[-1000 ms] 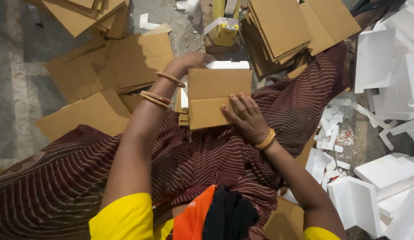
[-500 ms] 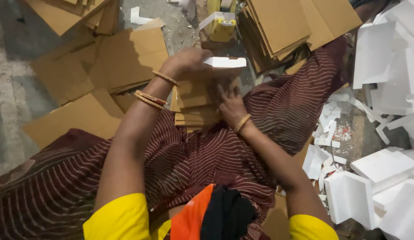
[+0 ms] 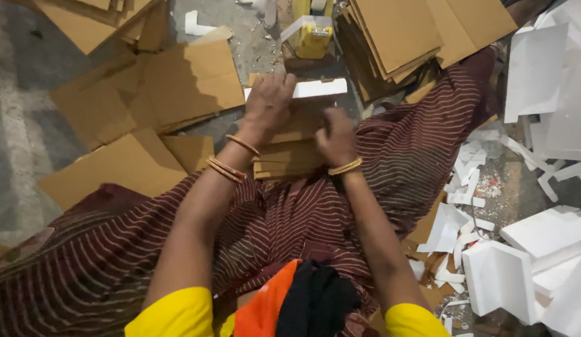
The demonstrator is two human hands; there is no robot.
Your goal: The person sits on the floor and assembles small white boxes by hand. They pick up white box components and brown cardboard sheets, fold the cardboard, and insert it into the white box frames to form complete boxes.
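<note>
Now, in the head view, the cardboard piece that was held up and facing the camera a second ago is seen to have been brought down flat onto the stack of cardboard pieces (image 3: 289,159) on the lap. Half a second ago it was already low; since then both hands have been pushed further forward over it. From this it may be judged that the piece has been added to the pile and is being pressed or squared there.

The left hand (image 3: 268,100) is laid palm-down across the far end of the stack, its fingers spread and curled over the top piece beside a white foam strip (image 3: 315,88); whether the strip is actually pinched cannot be told. The right hand (image 3: 335,134) is closed loosely into a near fist and rests on the right part of the stack; what, if anything, is enclosed in that grip is hidden.

The stack itself lies under and between both hands, on the striped maroon cloth (image 3: 403,150) over the knees, with its near edges showing just below the wrists.

Around it, loose cardboard sheets (image 3: 190,78) are spread on the floor to the left, a leaning cardboard pile (image 3: 403,31) stands ahead, a yellow container (image 3: 312,37) sits beyond the hands, and broken white foam blocks (image 3: 540,249) are heaped on the right.
</note>
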